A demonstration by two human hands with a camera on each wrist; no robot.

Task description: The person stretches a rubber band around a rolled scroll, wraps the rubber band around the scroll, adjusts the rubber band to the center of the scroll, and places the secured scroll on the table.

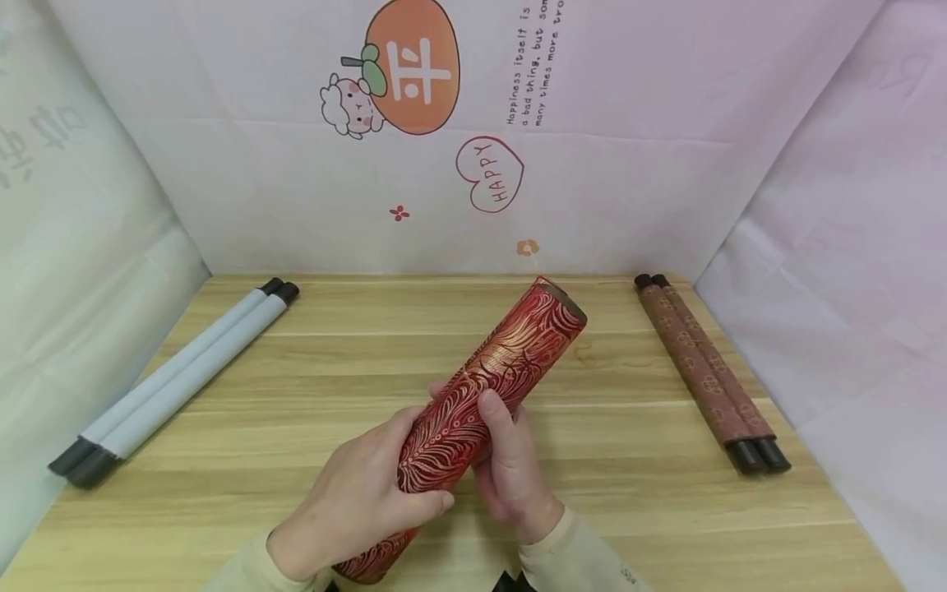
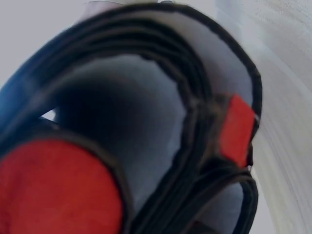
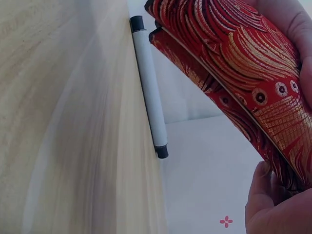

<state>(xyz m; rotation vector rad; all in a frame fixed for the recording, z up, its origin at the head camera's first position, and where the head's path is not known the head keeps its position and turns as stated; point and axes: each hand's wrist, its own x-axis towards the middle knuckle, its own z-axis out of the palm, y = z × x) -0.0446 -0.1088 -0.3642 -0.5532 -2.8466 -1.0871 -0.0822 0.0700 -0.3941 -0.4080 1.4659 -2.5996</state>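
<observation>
A rolled scroll [image 1: 510, 353] with red and gold feather-patterned brocade slants across the middle of the head view, raised over the table. My left hand [image 1: 355, 485] grips its lower part, thumb lying across the near side. Higher up, the right hand [image 1: 514, 464] holds the roll from the right, its thumb on top. Filling the left wrist view are the roll's dark-edged layers and a round red rod end [image 2: 58, 190]. In the right wrist view, the brocade scroll [image 3: 258, 63] shows a lengthwise seam, with fingertips [image 3: 261, 185] against its lower end.
Two pale rolls with black rod ends [image 1: 196, 366] lie together on the wooden table [image 1: 318, 353] at left. At right lie brown patterned rolls [image 1: 703, 366], also black-ended. White printed cloth [image 1: 629, 164] hangs behind and at both sides.
</observation>
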